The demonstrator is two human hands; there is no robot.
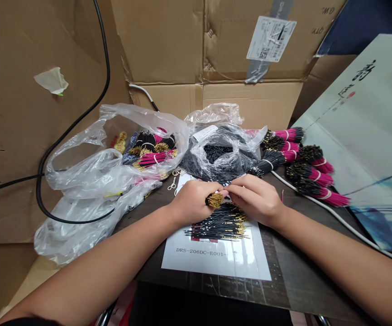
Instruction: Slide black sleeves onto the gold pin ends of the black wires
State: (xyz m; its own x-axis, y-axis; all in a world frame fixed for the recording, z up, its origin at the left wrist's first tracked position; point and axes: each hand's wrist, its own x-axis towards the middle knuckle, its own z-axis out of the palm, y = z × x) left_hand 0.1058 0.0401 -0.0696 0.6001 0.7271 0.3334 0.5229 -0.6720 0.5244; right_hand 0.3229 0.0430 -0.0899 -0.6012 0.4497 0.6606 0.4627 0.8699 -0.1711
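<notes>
My left hand [192, 200] is closed round a small bundle of wires [215, 199] whose gold tips stick out toward the right. Touching those tips, my right hand [256, 198] has its fingers pinched together. Just below both hands, a loose pile of black wires with gold ends [221, 224] lies on a white printed sheet [216, 258] on the dark table [284, 280].
An open plastic bag [223, 156] of small black pieces sits behind the hands. Another clear bag [114, 154] at the left holds tied bundles. Several pink and black bundles [301, 163] lie at the right beside a white cable [335, 217]. Cardboard boxes [216, 54] ring the table.
</notes>
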